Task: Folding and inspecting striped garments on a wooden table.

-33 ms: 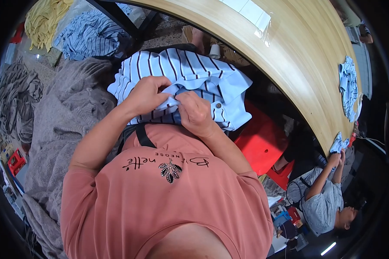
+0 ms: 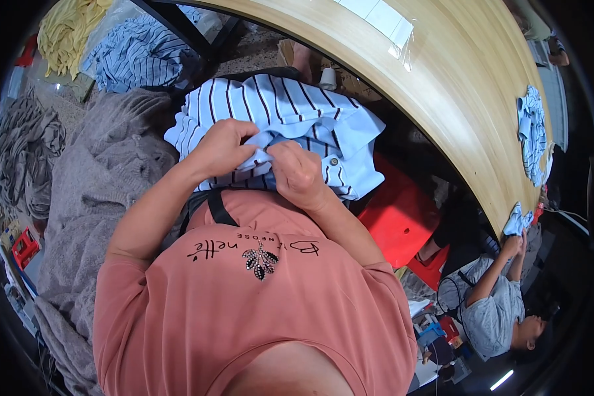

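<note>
A light blue shirt (image 2: 264,99) with dark and white stripes lies bunched across my lap. My left hand (image 2: 221,148) pinches a folded plain blue edge of it between thumb and fingers. Close beside it, my right hand (image 2: 297,170) is closed with the fingertips pressed on the same fold. The two hands are a short gap apart, with the blue fold between them. A small dark round button (image 2: 334,161) shows on the shirt to the right of my right hand. Whether anything small sits in my right fingertips is hidden.
A wooden table (image 2: 468,86) curves along the upper right, with a striped garment (image 2: 532,135) on it. A red stool (image 2: 402,221) stands at my right. Grey fabric (image 2: 105,191) is heaped at my left. Beyond lie blue striped garments (image 2: 138,53). Far right, another person (image 2: 495,303) handles blue cloth.
My left hand has shifted very slightly down at the fold, and my right fingers have curled in a little. The shirt lies nearly the same.
</note>
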Action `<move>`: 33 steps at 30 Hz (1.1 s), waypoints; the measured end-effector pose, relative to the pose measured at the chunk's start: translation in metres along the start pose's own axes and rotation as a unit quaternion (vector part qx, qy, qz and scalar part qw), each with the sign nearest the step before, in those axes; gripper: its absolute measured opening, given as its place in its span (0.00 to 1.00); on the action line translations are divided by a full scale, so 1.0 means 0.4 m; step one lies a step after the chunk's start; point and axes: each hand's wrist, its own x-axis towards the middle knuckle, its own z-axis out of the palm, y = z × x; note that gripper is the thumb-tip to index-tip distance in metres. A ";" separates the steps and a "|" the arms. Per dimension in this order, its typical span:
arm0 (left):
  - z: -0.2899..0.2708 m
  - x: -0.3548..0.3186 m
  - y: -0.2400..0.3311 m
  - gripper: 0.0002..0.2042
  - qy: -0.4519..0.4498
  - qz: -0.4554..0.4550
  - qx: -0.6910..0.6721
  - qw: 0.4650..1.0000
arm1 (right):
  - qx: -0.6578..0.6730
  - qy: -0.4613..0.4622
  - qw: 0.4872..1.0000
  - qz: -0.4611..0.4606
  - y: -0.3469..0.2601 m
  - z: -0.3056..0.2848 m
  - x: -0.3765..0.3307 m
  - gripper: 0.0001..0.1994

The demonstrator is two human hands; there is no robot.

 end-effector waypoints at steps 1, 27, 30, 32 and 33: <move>-0.004 -0.006 0.000 0.03 -0.027 0.005 0.095 0.995 | -0.006 -0.001 1.000 -0.017 -0.001 0.001 0.001 0.13; -0.013 -0.029 -0.007 0.03 0.103 -0.058 -0.306 0.945 | 0.008 -0.089 0.993 -0.076 -0.022 0.002 0.010 0.12; -0.009 -0.024 0.016 0.03 0.087 -0.077 -0.256 0.960 | 0.009 -0.073 0.994 -0.077 -0.023 0.001 0.007 0.12; -0.010 -0.021 0.020 0.04 0.077 -0.083 -0.234 0.965 | 0.000 -0.059 0.995 -0.076 -0.027 -0.005 0.010 0.12; -0.012 -0.019 0.018 0.03 0.071 -0.088 -0.225 0.968 | 0.000 -0.058 0.995 -0.076 -0.028 -0.006 0.010 0.12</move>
